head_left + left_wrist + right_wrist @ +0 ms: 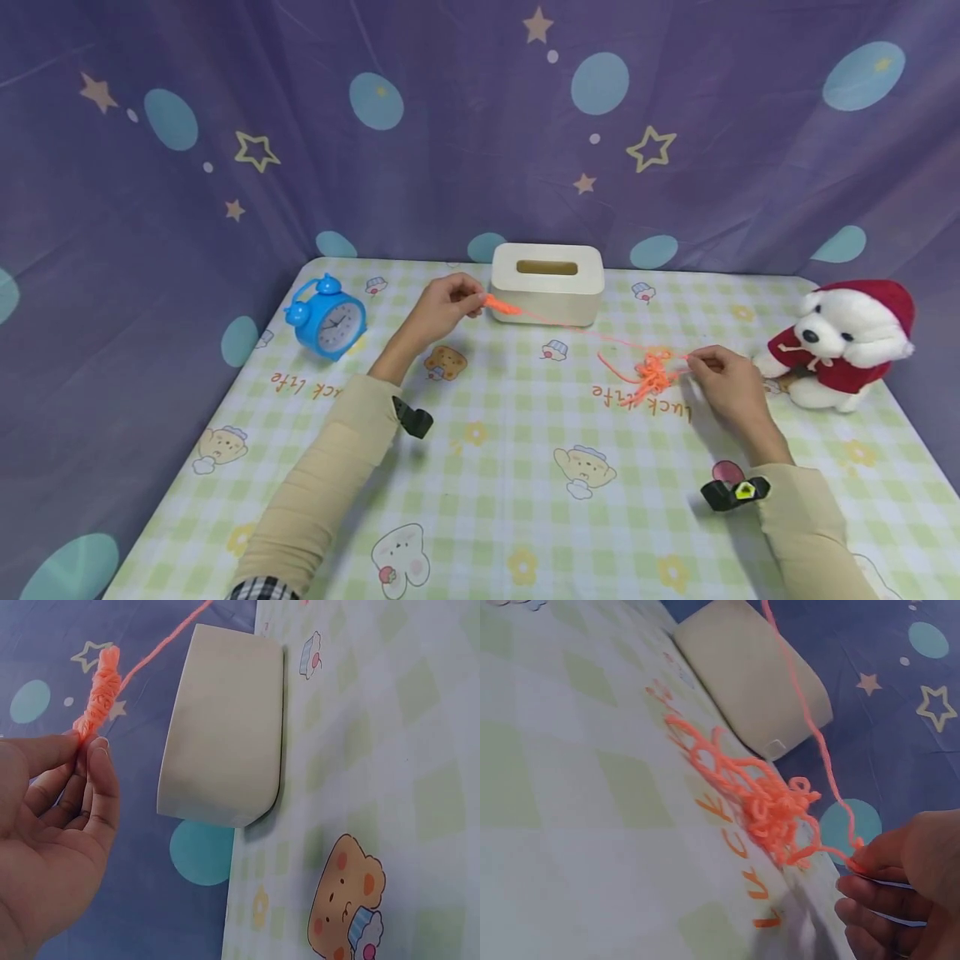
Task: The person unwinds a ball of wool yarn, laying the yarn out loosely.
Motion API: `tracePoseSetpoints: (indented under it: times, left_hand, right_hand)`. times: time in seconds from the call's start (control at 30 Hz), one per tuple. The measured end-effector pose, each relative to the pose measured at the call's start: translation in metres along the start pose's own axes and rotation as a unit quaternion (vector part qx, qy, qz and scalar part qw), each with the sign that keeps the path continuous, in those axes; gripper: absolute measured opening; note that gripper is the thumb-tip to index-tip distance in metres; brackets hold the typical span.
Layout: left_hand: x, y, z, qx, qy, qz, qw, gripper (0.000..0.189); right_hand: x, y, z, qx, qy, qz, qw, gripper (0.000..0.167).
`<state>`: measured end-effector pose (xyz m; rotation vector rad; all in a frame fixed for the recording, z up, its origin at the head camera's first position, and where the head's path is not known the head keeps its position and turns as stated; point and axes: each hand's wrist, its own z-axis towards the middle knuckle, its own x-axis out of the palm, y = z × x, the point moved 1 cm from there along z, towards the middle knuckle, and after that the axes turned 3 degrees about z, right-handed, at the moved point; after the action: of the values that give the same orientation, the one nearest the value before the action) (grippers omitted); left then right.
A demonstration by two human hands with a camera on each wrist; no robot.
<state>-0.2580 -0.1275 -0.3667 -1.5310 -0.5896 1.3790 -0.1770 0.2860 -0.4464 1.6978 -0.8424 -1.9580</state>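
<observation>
My left hand pinches one end of a small wound bundle of orange yarn, held up in front of the tissue box. From that bundle a single strand runs across to my right hand. Thumb and forefinger of the right hand pinch the yarn between the strand and a loose tangle. The tangled heap of orange yarn lies on the tablecloth just left of the right hand, with loops and a loose tail spreading from it.
A cream tissue box stands at the back middle of the checked tablecloth. At the back left is a blue alarm clock. A white plush bear in red sits at the right, close to the right hand. A purple curtain hangs behind.
</observation>
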Motion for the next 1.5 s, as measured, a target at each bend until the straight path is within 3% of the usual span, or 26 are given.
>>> tracePoseSetpoints:
  times: [0.27, 0.5, 0.57, 1.13, 1.33, 1.5]
  left_hand:
    - [0.006, -0.005, 0.001, -0.013, 0.008, 0.004, 0.9999, 0.018]
    - [0.004, -0.036, -0.013, -0.009, 0.015, 0.014, 0.9997, 0.018]
    - [0.004, -0.039, -0.014, -0.01, 0.015, 0.013, 0.9997, 0.018]
    - [0.005, -0.037, -0.014, -0.011, 0.019, 0.019, 0.9996, 0.018]
    - [0.005, -0.039, -0.014, -0.013, 0.018, 0.017, 0.9996, 0.019]
    - [0.005, -0.034, -0.013, -0.001, 0.019, 0.015, 0.9997, 0.018]
  right_hand:
    - [0.005, 0.005, 0.002, -0.02, 0.01, 0.001, 0.9997, 0.03]
    - [0.009, 0.025, 0.006, -0.043, -0.001, 0.027, 0.9987, 0.029]
    - [0.013, 0.035, 0.008, -0.05, 0.002, 0.04, 0.9979, 0.028]
    - [0.073, 0.121, 0.018, -0.174, 0.059, 0.132, 0.974, 0.024]
    - [0.097, 0.136, 0.013, -0.192, 0.073, 0.134, 0.9693, 0.018]
    - [0.104, 0.143, 0.007, -0.213, 0.074, 0.138, 0.9644, 0.012]
